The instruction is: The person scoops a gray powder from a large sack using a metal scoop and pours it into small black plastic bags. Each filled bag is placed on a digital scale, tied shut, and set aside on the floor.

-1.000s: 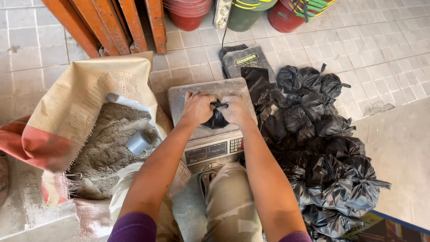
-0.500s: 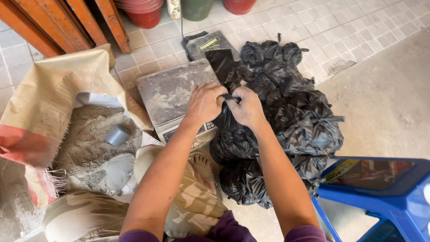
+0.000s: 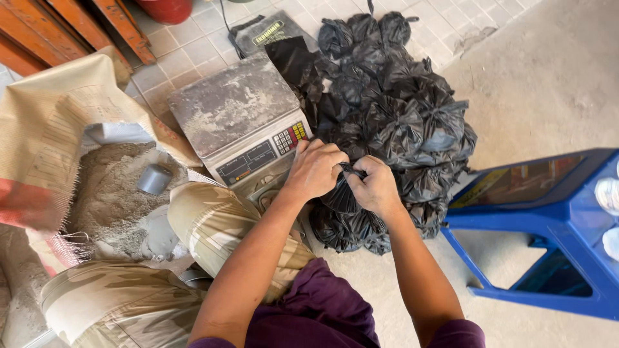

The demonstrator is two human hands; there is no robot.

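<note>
My left hand (image 3: 316,170) and my right hand (image 3: 375,187) are both closed on the neck of a small black plastic bag (image 3: 340,197), pinching its twisted top between them. The bag hangs just right of a dusty grey weighing scale (image 3: 235,113) with a keypad on its front, whose platform holds nothing. Beyond my hands lies a pile of several tied black bags (image 3: 393,109), and the held bag sits at its near edge.
An open woven sack (image 3: 51,122) of grey powder (image 3: 109,193) with a small grey cup (image 3: 155,179) in it stands at the left. A blue plastic stool (image 3: 548,225) is at the right. Orange wooden boards (image 3: 77,26) lean at the top left. My bent knee (image 3: 219,219) is below the scale.
The bag has come off the scale platform and moved right, to the edge of the pile. Both hands went with it and stay closed on its top. The view shifted right.
</note>
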